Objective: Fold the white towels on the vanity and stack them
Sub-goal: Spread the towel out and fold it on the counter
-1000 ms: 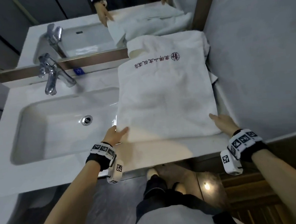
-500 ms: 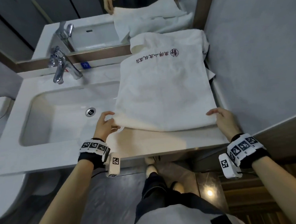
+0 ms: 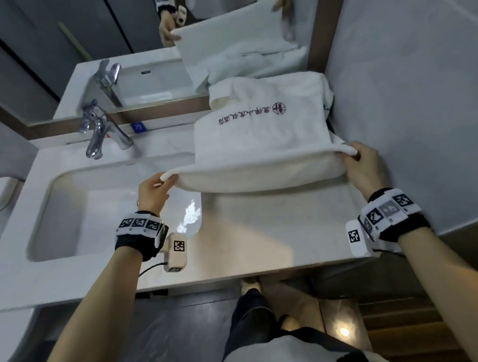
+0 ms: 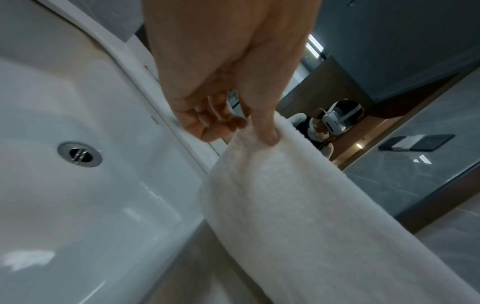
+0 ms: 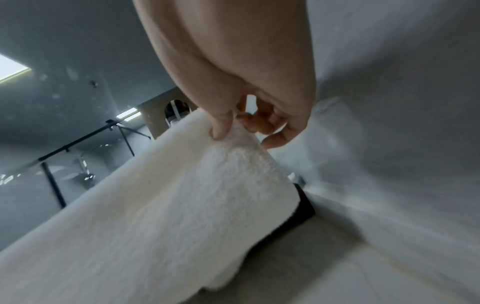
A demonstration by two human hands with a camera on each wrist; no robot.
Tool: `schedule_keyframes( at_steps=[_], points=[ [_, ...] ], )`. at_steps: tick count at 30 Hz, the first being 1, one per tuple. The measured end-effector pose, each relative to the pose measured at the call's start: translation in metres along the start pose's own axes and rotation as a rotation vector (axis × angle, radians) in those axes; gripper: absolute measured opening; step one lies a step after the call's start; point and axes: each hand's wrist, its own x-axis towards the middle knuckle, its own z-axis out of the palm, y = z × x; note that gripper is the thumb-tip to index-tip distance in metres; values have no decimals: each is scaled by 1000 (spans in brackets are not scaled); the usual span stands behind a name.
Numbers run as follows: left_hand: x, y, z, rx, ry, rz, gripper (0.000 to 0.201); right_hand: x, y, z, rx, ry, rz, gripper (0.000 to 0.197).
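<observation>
- Here, in the head view, the left hand and right hand are each pinching a near corner of the white towel, lifting that edge off the worktop at centre frame; its far end is lying by the mirror.
- In the left wrist view, thumb and fingers are pinching the corner beside the sink; a slipping grip could be dropping cloth into the basin.
- In the right wrist view, the pinch is looking shallow, so an uneven fold seems possible.

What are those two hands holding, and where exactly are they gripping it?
A white towel: the left hand and the right hand each pinch one near corner, lifting that edge.
</observation>
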Motion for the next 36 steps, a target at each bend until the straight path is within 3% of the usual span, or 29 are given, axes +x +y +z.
schedule_keyframes(
  at_steps=[4, 8, 11, 17, 20, 25, 28, 32, 36],
  points=[
    [46, 17, 7, 32, 23, 91, 27, 39, -24, 2, -56, 117, 14, 47],
    [92, 36, 18, 30, 36, 125, 26, 77, -48, 15, -51, 209, -33, 34],
    [124, 44, 28, 101, 12, 129, 18, 105, -57, 24, -118, 156, 14, 35],
    [167, 44, 49, 167, -38, 103, 19, 153, -57, 39, -106, 25, 149, 39],
    [182, 39, 58, 161, -78, 50, 16, 167, -51, 49, -86, -2, 181, 38],
    [200, 29, 66, 206, -110, 19, 30, 178, -45, 62, -56, 8, 259, 40],
    [204, 25, 74, 205, -142, 24, 22, 180, -44, 68, -34, -1, 290, 40],
    [206, 22, 86, 223, -275, -112, 24, 180, -42, 72, 39, 16, 304, 35],
    [200, 26, 81, 60, -346, -293, 51, 175, -41, 70, 217, -34, 339, 35]
  ],
)
